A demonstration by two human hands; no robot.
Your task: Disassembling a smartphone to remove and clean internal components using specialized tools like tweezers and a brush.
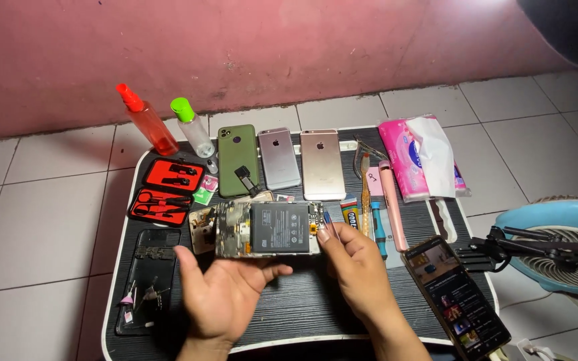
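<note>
Two hands are working at the centre of the frame over a small dark tray table (302,301) with a white rim. The left hand (219,294) is lying palm up, fingers spread wide, its fingertips sitting under the lower edge of an opened phone (269,229) whose black battery is facing up. The right hand (356,264) is pinching narrowly at the right edge of the opened phone, thumb and forefinger closing on a small part I cannot identify.

Three phones (279,159) are lying face down in a row just above it, near the far rim. A red tool case (166,190) and two spray bottles (168,126) are crowding the upper left. A black back cover (148,274) is lying at the left rim. Hand tools (382,200) and a pink tissue pack (416,157) are filling the right side, and a lit phone (459,297) is overhanging the right rim. Open table surface is showing only between the wrists, lower centre.
</note>
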